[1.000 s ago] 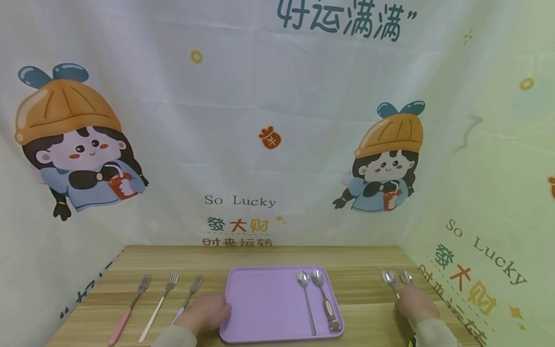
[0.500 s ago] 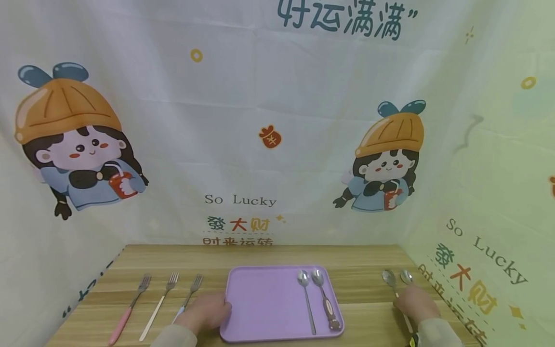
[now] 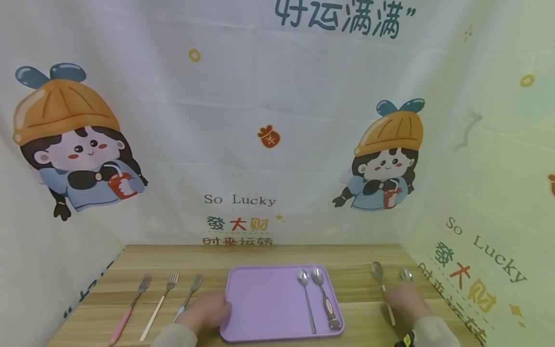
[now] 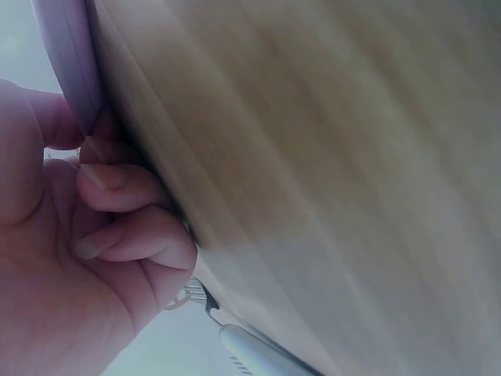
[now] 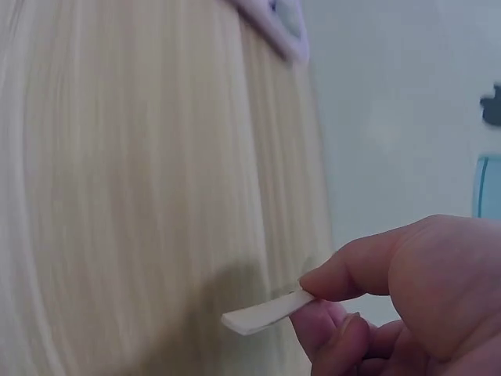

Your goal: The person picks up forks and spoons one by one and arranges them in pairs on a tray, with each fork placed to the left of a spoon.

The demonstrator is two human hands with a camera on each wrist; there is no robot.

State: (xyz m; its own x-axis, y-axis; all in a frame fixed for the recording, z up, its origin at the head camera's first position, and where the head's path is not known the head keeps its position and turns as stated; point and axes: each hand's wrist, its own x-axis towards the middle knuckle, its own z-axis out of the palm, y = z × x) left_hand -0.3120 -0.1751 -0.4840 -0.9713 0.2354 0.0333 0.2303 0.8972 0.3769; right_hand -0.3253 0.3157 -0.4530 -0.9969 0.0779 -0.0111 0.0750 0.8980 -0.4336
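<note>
A purple tray (image 3: 262, 303) lies mid-table, and my left hand (image 3: 205, 311) grips its left edge. The left wrist view shows thumb and fingers pinching the tray rim (image 4: 70, 59). On the tray's right side lie a thin metal spoon (image 3: 309, 303) and a spoon with a brown bear handle (image 3: 328, 308). My right hand (image 3: 407, 300) pinches a cream-handled spoon (image 3: 377, 272), bowl pointing away, right of the tray. In the right wrist view the handle's end (image 5: 266, 315) sticks out past my thumb. Another spoon (image 3: 406, 274) lies behind that hand, its handle hidden.
Left of the tray lie a pink-handled fork (image 3: 123, 324), a white-handled fork (image 3: 153, 318) and a blue-handled fork (image 3: 186, 300). A printed cloth (image 3: 303, 168) hangs along the back and sides of the wooden table (image 3: 360, 327).
My right hand has lifted the cream-handled spoon and shifted it left, away from the other spoon and toward the tray. The left hand and tray have stayed in place.
</note>
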